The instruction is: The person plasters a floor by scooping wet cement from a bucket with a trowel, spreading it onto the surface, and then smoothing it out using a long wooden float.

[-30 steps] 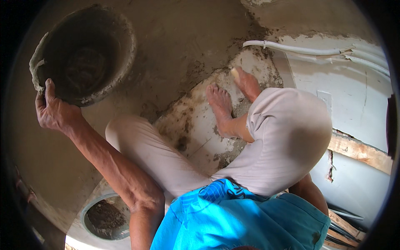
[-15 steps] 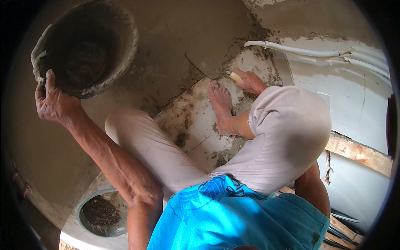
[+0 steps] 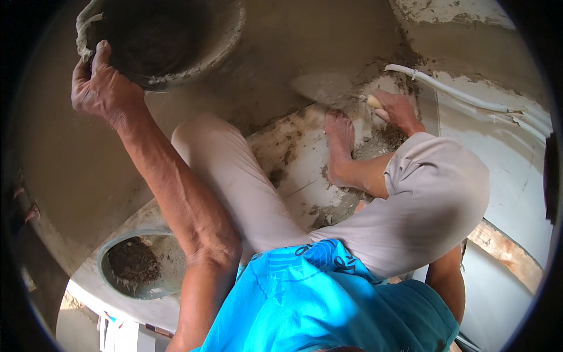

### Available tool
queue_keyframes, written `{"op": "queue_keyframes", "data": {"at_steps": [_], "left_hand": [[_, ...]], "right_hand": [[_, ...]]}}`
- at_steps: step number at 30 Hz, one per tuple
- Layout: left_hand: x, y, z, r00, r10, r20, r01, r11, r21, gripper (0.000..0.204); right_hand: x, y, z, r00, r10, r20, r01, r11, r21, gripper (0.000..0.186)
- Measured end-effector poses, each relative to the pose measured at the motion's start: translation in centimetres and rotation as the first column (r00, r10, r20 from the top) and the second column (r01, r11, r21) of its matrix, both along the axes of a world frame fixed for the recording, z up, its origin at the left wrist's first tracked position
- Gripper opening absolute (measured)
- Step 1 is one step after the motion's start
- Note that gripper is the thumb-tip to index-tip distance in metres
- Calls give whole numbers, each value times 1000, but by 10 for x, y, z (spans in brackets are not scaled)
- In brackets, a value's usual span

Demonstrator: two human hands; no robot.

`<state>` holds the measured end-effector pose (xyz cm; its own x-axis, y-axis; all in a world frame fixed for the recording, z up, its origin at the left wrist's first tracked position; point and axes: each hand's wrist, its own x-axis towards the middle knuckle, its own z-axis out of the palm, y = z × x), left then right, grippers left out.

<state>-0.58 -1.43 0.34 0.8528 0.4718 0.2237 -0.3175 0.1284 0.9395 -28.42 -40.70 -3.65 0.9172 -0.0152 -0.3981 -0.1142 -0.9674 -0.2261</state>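
My left hand [image 3: 108,88] grips the left rim of a dark, mortar-crusted round tub [image 3: 170,35] near a pale, twisted strip [image 3: 87,26]. My right hand [image 3: 399,111] is closed on the pale wooden handle of a trowel [image 3: 372,101], whose blade is blurred by motion over grey, wet-looking mortar [image 3: 275,58] beside my bare foot [image 3: 340,135]. That mortar meets a pale floor surface [image 3: 293,158], which is spotted with dirt and loose grit along its edge.
White conduits [image 3: 446,88] run along a white panel [image 3: 510,182] at the right, with a wooden batten [image 3: 504,252] below. At lower left a grey-green-rimmed basin or opening [image 3: 132,261] holds dark debris. A mortar-coated wall or ledge [image 3: 469,41] is at upper right.
The tub and my left hand appear higher and farther right in the view, which has itself shifted somewhat. The trowel in my right hand has swung, its blade now blurred over the mortar.
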Motion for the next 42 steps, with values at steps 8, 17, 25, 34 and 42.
{"op": "queue_keyframes", "data": {"at_steps": [8,17,25,34,42], "left_hand": [[9,20,-17,998,4,55,-6,1000,29,16],[7,14,-9,1000,21,10,-21,999,47,17],[3,3,-5,1000,-14,22,14,1000,-3,17],[8,16,-6,999,11,53,-13,999,39,18],[3,16,-1,999,28,42,-29,999,26,17]], "right_hand": [[4,16,-54,924,366,109,-365,930,-32,23],[2,-1,-48,916,362,174,-299,904,-305,15],[-12,12,-57,966,220,133,-212,975,-68,31],[-9,9,-32,999,-46,4,46,998,-45,35],[-8,13,-51,993,-15,117,25,996,-85,31]]}}
